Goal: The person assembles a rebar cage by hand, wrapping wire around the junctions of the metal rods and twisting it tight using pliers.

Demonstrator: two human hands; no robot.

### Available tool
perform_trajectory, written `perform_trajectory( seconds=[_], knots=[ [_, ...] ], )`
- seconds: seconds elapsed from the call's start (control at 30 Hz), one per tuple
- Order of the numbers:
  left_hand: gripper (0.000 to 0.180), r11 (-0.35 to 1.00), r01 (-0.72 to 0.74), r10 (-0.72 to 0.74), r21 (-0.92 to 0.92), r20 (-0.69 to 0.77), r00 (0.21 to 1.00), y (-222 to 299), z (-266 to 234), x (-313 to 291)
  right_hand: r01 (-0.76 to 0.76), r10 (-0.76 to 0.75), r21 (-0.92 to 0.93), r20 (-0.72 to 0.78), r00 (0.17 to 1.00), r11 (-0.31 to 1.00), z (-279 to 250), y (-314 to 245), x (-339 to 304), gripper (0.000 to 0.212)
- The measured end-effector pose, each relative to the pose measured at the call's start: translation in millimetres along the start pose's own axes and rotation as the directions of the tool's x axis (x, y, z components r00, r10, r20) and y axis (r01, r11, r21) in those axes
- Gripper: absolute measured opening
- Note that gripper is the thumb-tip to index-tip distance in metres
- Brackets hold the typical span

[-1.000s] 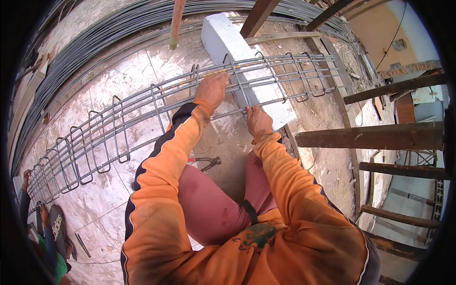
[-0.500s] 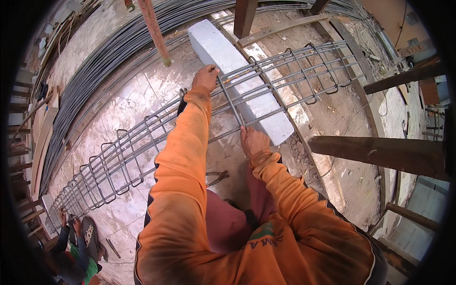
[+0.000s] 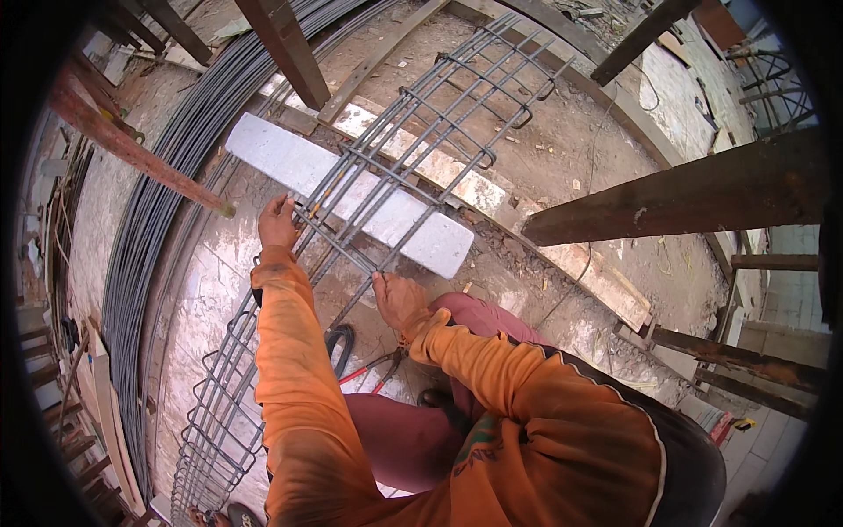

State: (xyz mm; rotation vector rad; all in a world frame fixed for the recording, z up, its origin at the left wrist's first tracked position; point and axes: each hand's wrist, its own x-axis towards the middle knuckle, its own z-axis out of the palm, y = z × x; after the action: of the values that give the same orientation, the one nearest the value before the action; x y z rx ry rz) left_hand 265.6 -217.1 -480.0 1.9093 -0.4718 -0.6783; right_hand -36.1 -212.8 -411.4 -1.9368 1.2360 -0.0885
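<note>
A long steel rebar cage (image 3: 481,158) runs from the lower left to the upper right, its bars ringed by square stirrups. My left hand (image 3: 278,223) has its fingers closed on the far corner of one stirrup (image 3: 349,252). At that stirrup's near corner, my right hand (image 3: 400,301) grips it with thumb and fingers. The stirrup sits around the long bars, just short of a pale block (image 3: 428,239) lying crosswise under the cage. Below my right hand, a red-handled hand tool (image 3: 384,371) lies on the ground by my knee.
A thick bundle of loose rebar (image 3: 132,290) curves along the left. A reddish post (image 3: 149,149) and a dark timber post (image 3: 285,53) stand beyond my left hand. A heavy timber (image 3: 676,193) juts in from the right. Boards (image 3: 606,285) lie along the dirt.
My view has turned, so the cage now slants more steeply and the co-worker at lower left is nearly out of sight. Both hands stay on the stirrup. The red-handled tool shows more fully.
</note>
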Motion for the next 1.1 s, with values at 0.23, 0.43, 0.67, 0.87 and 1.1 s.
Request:
perform_trajectory(
  seconds=[0.23, 0.43, 0.67, 0.87, 1.1],
  knots=[
    [0.033, 0.996, 0.057, -0.049, -0.069, 0.118, 0.992, 9, 2, -12, -0.009, 0.012, 0.060, -0.064, 0.998, 0.998, 1, 10, -2, 0.043],
    [0.029, 0.994, 0.081, -0.073, -0.079, 0.098, 0.992, 9, -3, -10, -0.082, 0.090, 0.128, -0.058, 0.994, 0.988, 10, 1, -5, 0.044],
    [0.028, 0.997, 0.074, -0.071, -0.021, 0.099, 0.993, 11, 7, -11, -0.160, 0.280, 0.508, -0.170, 0.945, 0.846, 53, 10, 2, 0.047],
    [0.035, 1.000, -0.016, 0.014, 0.017, 0.145, 0.989, -3, -11, 3, -0.406, 0.202, 0.778, 0.352, 0.914, 0.479, 5, 2, -8, 0.044],
    [0.038, 1.000, -0.016, 0.014, 0.013, 0.141, 0.990, -11, -44, 1, 0.499, -0.498, -0.085, 0.030, 0.867, 0.863, -64, -8, 3, 0.033]
  ],
)
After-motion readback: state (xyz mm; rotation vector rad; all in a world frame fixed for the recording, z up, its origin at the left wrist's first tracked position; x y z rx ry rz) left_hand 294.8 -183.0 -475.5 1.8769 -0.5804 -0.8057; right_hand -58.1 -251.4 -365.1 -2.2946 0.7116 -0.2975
